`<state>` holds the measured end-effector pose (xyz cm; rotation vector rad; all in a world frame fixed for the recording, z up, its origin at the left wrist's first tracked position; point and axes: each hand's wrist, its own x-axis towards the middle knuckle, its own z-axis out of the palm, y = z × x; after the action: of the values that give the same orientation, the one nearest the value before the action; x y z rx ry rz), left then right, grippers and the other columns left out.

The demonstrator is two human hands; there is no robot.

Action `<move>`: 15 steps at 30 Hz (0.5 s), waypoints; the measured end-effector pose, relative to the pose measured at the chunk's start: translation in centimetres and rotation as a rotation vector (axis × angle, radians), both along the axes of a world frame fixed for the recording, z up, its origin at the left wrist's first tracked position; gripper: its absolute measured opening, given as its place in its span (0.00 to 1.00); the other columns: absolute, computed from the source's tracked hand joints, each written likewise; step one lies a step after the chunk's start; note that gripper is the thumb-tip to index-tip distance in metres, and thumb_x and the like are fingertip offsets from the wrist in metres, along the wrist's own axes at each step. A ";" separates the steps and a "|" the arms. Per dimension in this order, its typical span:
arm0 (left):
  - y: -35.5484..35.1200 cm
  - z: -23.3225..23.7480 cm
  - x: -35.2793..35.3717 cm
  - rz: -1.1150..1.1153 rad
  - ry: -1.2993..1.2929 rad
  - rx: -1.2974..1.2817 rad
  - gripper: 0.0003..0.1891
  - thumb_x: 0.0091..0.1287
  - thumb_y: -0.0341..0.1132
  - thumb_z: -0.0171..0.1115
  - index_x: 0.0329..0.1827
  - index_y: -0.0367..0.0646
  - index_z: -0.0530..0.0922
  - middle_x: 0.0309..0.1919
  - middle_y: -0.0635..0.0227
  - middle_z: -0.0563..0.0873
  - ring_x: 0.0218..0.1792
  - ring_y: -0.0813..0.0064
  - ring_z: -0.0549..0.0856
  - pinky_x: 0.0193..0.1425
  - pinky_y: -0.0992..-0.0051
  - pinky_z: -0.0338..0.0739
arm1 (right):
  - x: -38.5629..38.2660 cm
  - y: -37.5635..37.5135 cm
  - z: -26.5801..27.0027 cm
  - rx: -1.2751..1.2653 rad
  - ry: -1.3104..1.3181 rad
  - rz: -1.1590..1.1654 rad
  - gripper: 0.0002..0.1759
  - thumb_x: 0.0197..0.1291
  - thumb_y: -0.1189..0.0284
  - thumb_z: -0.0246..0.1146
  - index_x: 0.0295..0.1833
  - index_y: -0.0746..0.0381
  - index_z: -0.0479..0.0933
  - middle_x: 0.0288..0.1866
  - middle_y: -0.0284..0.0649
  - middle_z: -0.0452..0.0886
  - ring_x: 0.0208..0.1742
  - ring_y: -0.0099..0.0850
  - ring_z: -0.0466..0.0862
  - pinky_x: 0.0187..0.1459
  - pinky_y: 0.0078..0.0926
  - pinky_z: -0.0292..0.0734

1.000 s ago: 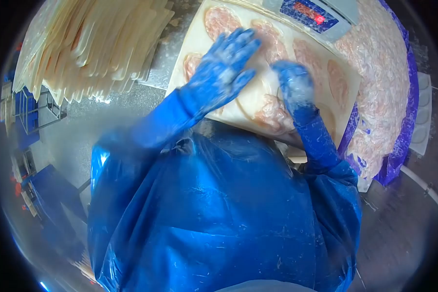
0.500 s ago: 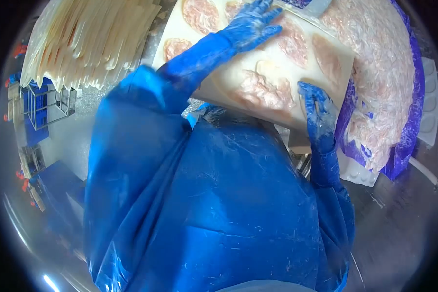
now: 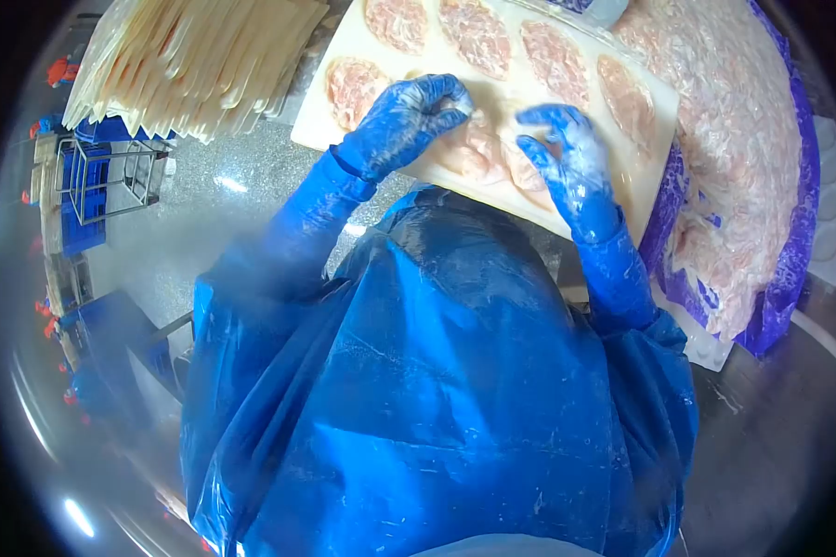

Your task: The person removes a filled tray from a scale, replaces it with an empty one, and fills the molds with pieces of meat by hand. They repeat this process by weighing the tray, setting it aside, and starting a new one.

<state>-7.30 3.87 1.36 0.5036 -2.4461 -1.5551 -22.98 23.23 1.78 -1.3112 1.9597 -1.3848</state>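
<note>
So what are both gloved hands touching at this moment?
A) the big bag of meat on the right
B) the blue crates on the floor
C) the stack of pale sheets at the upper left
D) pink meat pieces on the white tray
D: the left hand and the right hand both rest on pink meat pieces along the near edge of the white tray.

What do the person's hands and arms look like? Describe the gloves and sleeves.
The left hand and right hand both wear blue gloves smeared with pale, whitish residue. Glossy blue plastic sleeves cover the arms, wrinkled and scuffed, and run into a matching blue plastic gown. No markings show.
</note>
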 end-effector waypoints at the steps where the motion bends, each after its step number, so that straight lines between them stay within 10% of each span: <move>1: -0.2 0.2 0.0 0.001 -0.002 -0.002 0.07 0.71 0.32 0.64 0.49 0.42 0.82 0.42 0.71 0.83 0.47 0.79 0.81 0.56 0.77 0.75 | 0.5 -1.0 -0.3 -0.002 -0.002 0.001 0.16 0.55 0.75 0.69 0.51 0.60 0.80 0.48 0.41 0.81 0.53 0.37 0.79 0.58 0.36 0.73; 4: -0.8 2.0 -0.3 -0.103 0.101 0.332 0.07 0.71 0.31 0.63 0.49 0.43 0.82 0.42 0.74 0.83 0.47 0.82 0.80 0.59 0.77 0.73 | 0.1 -4.2 -2.0 -0.010 -0.455 0.353 0.17 0.60 0.76 0.68 0.54 0.67 0.76 0.48 0.39 0.79 0.51 0.26 0.79 0.56 0.27 0.76; 8: -0.3 4.9 -0.6 -0.049 0.135 0.282 0.07 0.71 0.30 0.63 0.49 0.44 0.82 0.43 0.73 0.85 0.47 0.81 0.81 0.56 0.76 0.76 | 0.1 -3.7 -0.9 -0.050 -0.606 0.105 0.13 0.63 0.80 0.66 0.52 0.68 0.77 0.43 0.34 0.79 0.44 0.23 0.78 0.50 0.21 0.76; 11: 3.6 7.0 -2.8 -0.026 0.303 0.215 0.07 0.72 0.30 0.62 0.50 0.44 0.83 0.45 0.70 0.86 0.49 0.79 0.83 0.58 0.77 0.77 | -2.3 -1.0 2.0 -0.110 -0.274 0.059 0.11 0.64 0.76 0.66 0.51 0.66 0.80 0.46 0.34 0.82 0.48 0.26 0.79 0.51 0.24 0.75; 14: 10.9 4.9 -3.7 -0.277 0.320 0.722 0.29 0.70 0.30 0.64 0.74 0.42 0.67 0.64 0.59 0.79 0.65 0.72 0.78 0.66 0.76 0.77 | -7.7 4.0 2.1 -0.128 0.133 0.208 0.14 0.67 0.71 0.62 0.54 0.65 0.81 0.56 0.39 0.82 0.58 0.30 0.79 0.58 0.27 0.74; 15: 12.1 5.7 -3.8 -0.520 0.243 0.130 0.30 0.70 0.30 0.63 0.75 0.41 0.65 0.69 0.58 0.75 0.70 0.68 0.74 0.69 0.71 0.75 | -8.8 6.3 1.3 0.055 0.347 -0.005 0.20 0.64 0.83 0.56 0.57 0.55 0.83 0.59 0.44 0.83 0.64 0.39 0.78 0.64 0.31 0.72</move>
<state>-11.07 15.98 7.05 -0.3214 -2.4065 -1.8360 -31.81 29.49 3.05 -1.6074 2.2032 -1.1561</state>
